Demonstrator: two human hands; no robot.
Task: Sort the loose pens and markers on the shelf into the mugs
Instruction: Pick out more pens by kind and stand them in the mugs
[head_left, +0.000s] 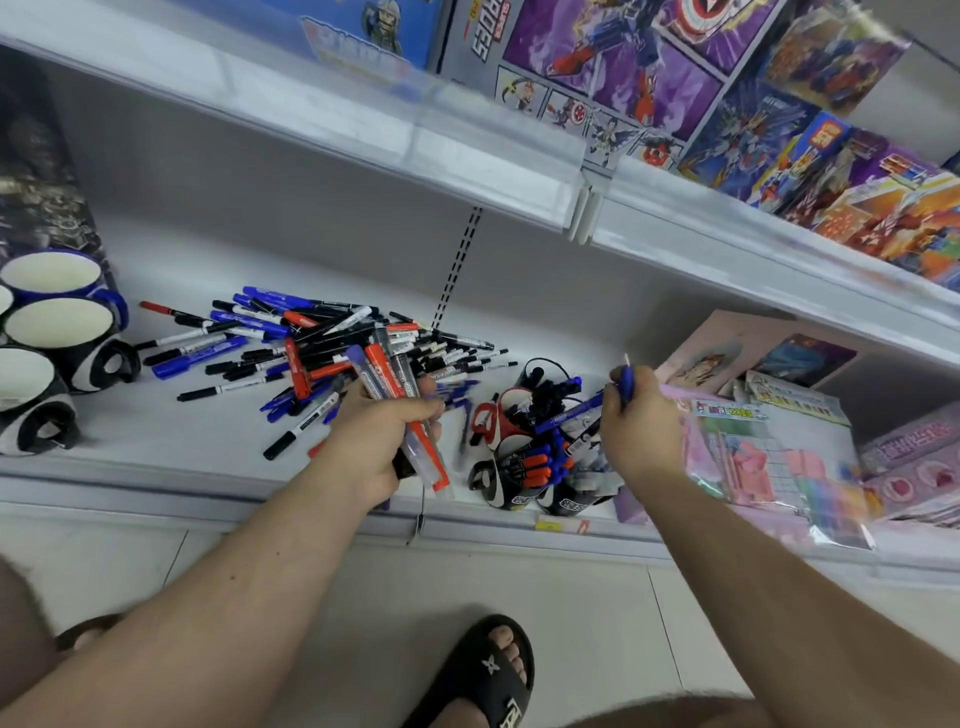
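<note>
I am only partway: my left hand (382, 441) is gripping a bundle of markers (402, 415), my right hand (641, 415) is pinching a blue pen (627, 383) above the filling mugs (524, 467), while the pile (322, 353) is still lying mid-shelf and the left mugs (52, 317) are standing empty.

Pen pile (322, 348) mid-frame is a mix of blue, black and red, some with white barrels. Mugs at the left (57, 322) are cream inside, one blue, the others black with white swirls. Shelf (156, 441) is plain white. Toy boxes (675, 78) upper right are mostly purple, and the packets (753, 457) lower right are pink. Black slipper (488, 675) at the bottom.
</note>
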